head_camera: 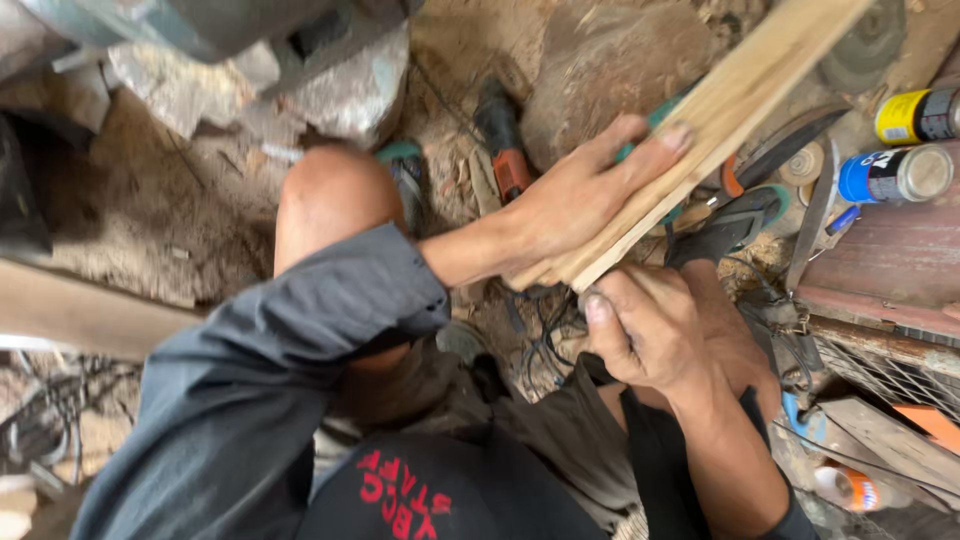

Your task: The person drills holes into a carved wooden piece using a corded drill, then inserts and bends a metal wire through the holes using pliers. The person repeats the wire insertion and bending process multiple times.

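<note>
Observed from the head camera, looking down over the person's knees onto a dirt floor (180, 220) strewn with sawdust and rubble.

Left hand (575, 200): closed around a pale wooden plank (740, 100), fingers spread flat along its upper face, thumb side under the near end. The plank runs diagonally from centre frame to the upper right corner, tilted upward and held clear of the floor.

Right hand (655, 325): just below the plank's near end, curled closed with the thumb raised. A dark body shows under and beyond the fingers; whether this is a power tool (735, 225) held in that hand cannot be confirmed, as the grip is hidden.

Surroundings: an orange-and-black power tool (505, 140) lies on the floor at upper centre. Two spray cans, one yellow (915, 115) and one blue (895, 175), lie at the right edge on a rusty metal surface (880, 260). Tangled cables (545, 335) sit at centre frame between the knees.

Assessment: the step in hand appears to be positioning or checking the plank end close to the body. The next move would call for a steady left-hand hold on the plank, the right hand brought to its near end, and cables kept clear.
</note>
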